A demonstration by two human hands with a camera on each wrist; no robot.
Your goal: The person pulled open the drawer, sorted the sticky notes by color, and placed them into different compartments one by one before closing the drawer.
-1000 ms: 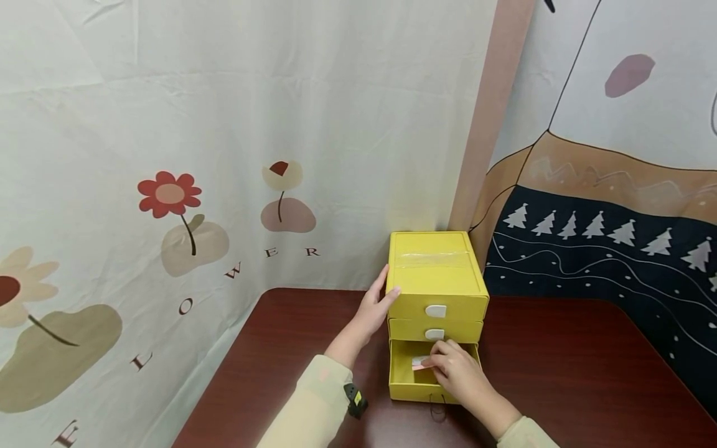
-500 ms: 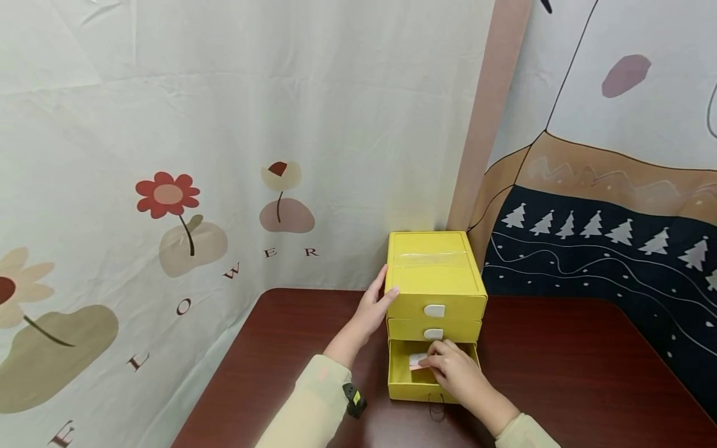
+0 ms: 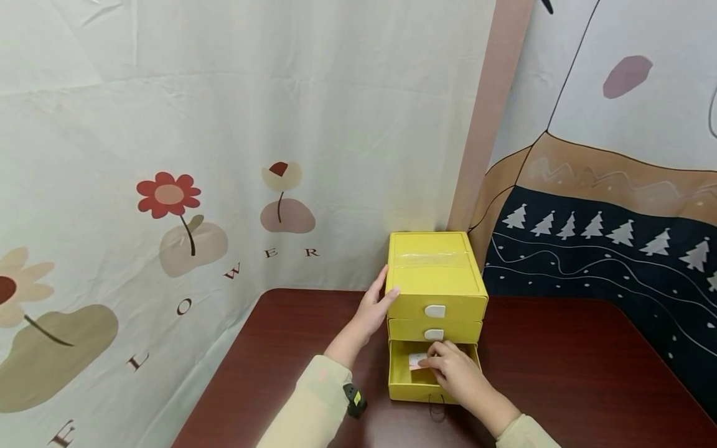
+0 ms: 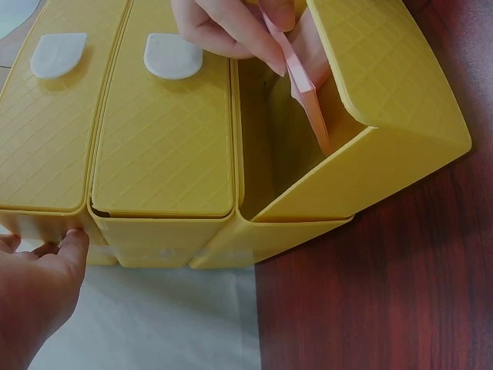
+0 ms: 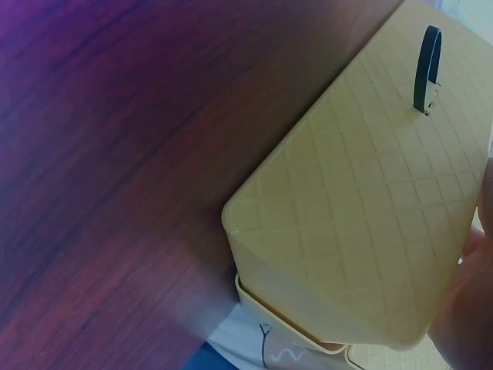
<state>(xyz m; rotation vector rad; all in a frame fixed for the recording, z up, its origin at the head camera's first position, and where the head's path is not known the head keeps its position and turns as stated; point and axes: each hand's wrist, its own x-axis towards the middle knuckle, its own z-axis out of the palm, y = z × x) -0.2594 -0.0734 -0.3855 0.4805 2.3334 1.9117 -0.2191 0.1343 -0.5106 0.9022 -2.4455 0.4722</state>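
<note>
A yellow drawer unit [image 3: 434, 264] stands on the table with its bottom drawer [image 3: 409, 392] pulled out. My left hand [image 3: 370, 309] rests against the unit's left side near the top, fingers extended; the left wrist view shows its thumb [image 4: 73, 250] touching the side. Inside the open drawer, my right hand [image 3: 456, 371] pinches a thin, flat pink-and-white piece [image 3: 416, 361]. Seen from the left wrist, this flat piece [image 4: 302, 77] stands on edge between the fingers, angled into the drawer. Its exact kind is unclear. The drawer front mostly hides the right hand in the right wrist view.
Two upper drawers with white tab handles [image 3: 435, 311] are closed. A black loop handle [image 5: 421, 73] sticks out from the bottom drawer's front. Dark red table [image 3: 560, 373] surrounds the unit, with a printed curtain [image 3: 336, 124] behind.
The flat piece has shifted slightly left in the drawer, and more of its white face shows. The right fingers moved slightly with it; the left hand stays in place.
</note>
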